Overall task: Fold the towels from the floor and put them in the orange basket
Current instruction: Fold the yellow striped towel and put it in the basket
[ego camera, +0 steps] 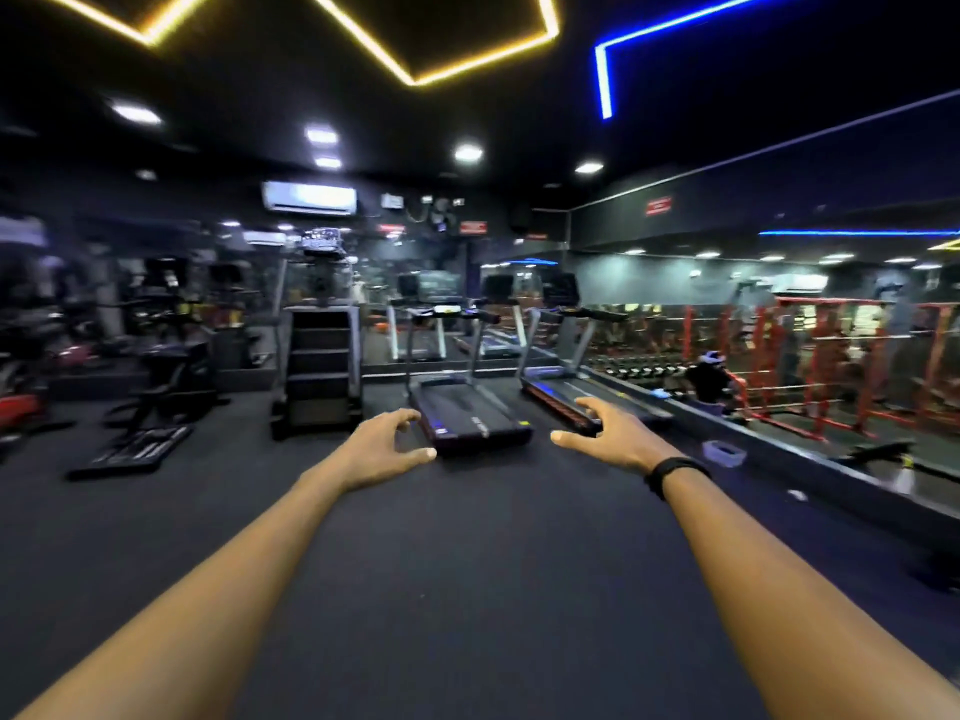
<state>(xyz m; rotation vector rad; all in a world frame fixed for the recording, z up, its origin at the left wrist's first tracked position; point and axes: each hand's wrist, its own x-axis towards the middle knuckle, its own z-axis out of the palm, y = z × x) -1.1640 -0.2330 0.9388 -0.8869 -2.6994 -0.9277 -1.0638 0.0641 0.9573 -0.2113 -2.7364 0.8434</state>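
Both my arms reach straight out in front of me over a dark gym floor [467, 563]. My left hand [382, 446] is held out with fingers loosely curved and holds nothing. My right hand [605, 433] mirrors it, fingers relaxed and empty, with a black band on the wrist. No towel lies within my reach and no orange basket shows in this view. A small pale basket-like container [723, 453] sits on the floor at the right by the mirror wall; the blur hides its contents.
Two treadmills [470, 407] [566, 387] stand just beyond my hands. A stair machine [318, 366] is to their left, benches and racks [150, 397] further left. A mirrored wall [779, 356] with a low ledge runs along the right. The frame is blurred.
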